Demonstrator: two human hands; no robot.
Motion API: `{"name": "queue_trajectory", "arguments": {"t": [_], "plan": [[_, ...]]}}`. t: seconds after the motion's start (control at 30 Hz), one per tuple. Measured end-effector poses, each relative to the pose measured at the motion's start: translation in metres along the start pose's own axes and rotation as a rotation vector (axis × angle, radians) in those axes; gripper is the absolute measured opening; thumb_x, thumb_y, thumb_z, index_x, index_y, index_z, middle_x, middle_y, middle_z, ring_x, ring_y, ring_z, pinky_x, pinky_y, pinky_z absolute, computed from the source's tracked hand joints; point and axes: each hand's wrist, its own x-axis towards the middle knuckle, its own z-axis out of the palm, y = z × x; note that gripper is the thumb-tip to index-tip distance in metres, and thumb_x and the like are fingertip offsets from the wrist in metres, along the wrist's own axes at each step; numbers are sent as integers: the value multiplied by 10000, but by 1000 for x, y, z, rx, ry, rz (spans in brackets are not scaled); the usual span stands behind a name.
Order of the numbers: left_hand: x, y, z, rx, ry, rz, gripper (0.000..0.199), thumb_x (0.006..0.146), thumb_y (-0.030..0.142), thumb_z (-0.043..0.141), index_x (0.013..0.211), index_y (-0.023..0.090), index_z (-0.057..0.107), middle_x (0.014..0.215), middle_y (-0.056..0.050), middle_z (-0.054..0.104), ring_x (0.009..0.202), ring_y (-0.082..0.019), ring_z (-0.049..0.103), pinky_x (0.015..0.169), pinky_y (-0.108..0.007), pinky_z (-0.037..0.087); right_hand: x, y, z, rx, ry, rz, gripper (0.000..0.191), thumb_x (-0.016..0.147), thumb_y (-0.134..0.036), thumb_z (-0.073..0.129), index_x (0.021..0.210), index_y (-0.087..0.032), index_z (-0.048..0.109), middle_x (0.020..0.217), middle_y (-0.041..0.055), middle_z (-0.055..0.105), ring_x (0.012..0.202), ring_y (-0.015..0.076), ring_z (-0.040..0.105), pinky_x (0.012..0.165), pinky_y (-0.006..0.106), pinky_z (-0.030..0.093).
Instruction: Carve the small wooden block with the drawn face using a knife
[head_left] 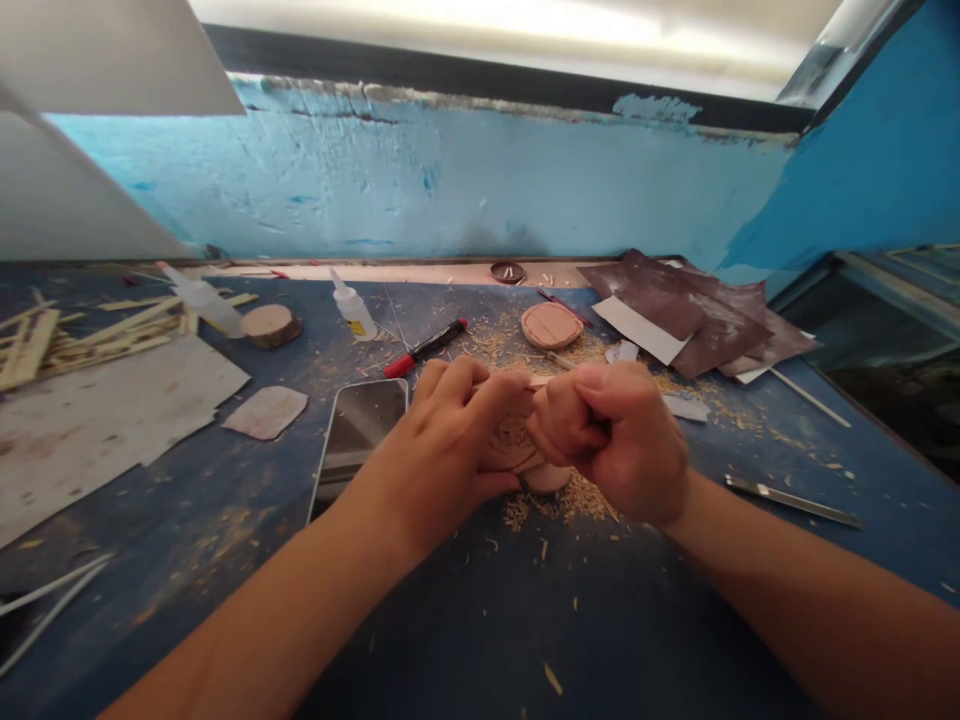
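Observation:
My left hand (442,450) is closed around the edge of a pale wooden piece (513,432) with curved lines cut into its face. Against the right side of that piece, my right hand (611,435) is clenched in a fist. Whatever the fist grips is hidden by its fingers. Below the carved piece lies a round wood slice (547,478), partly covered, among wood shavings (592,495). Just beyond my hands rests another wood slice (551,325) with a reddish outline. A phone (360,425) lies beside my left hand.
A red-and-black marker (425,348), two glue bottles (354,312) and a wood slice (270,325) are farther left. Brown sandpaper sheets (690,310) lie at back right, a narrow metal blade (795,502) nearer. Wood strips (97,340) and card (105,430) occupy the left side.

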Motion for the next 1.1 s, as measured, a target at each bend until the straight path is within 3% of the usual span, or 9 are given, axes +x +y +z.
{"name": "queue_trajectory", "arguments": {"t": [0.1, 0.4, 0.6, 0.7, 0.87, 1.1], "plan": [[0, -1, 1, -10, 0, -9, 781, 728, 274, 930, 1331, 311, 437, 1166, -39, 501, 1102, -296, 491, 993, -490, 499, 1, -4, 2, 29, 14, -10, 472, 990, -272, 478, 533, -222, 374, 523, -55, 280, 465, 103, 249, 458, 282, 246], [-1, 2, 0, 1, 18, -21, 771, 713, 198, 926, 1298, 338, 444, 1148, -26, 502, 1119, -292, 496, 1004, -494, 500, 1, 13, -3, 15, 17, 15, 505, 1011, -366, 482, 534, -218, 405, 507, -59, 289, 452, 98, 286, 449, 266, 272], [-2, 3, 1, 13, 4, -13, 785, 743, 236, 913, 1357, 319, 432, 1190, -45, 490, 1135, -290, 472, 1029, -498, 491, 0, 13, 2, 97, 226, -17, 490, 982, -347, 471, 519, -227, 367, 487, -65, 263, 423, 91, 229, 422, 270, 228], [-2, 2, 2, 11, 9, -14, 802, 735, 222, 917, 1372, 309, 438, 1201, -49, 493, 1146, -291, 470, 1037, -493, 490, -1, 17, 4, 99, 270, -19, 496, 994, -370, 468, 529, -233, 364, 492, -70, 258, 417, 92, 218, 417, 279, 216], [-3, 1, 2, -47, 12, -65, 825, 720, 278, 934, 1379, 328, 438, 1195, -43, 497, 1151, -300, 488, 1028, -500, 501, -5, 21, 2, 75, 250, -6, 500, 1007, -375, 456, 532, -234, 388, 492, -64, 287, 421, 96, 259, 424, 290, 212], [-3, -1, 2, 1, 15, -42, 823, 724, 302, 934, 1383, 305, 443, 1198, -53, 489, 1146, -302, 476, 1030, -503, 495, 5, -3, 4, 86, 160, -43, 452, 944, -261, 469, 511, -229, 343, 506, -65, 250, 426, 88, 231, 421, 273, 220]]}}
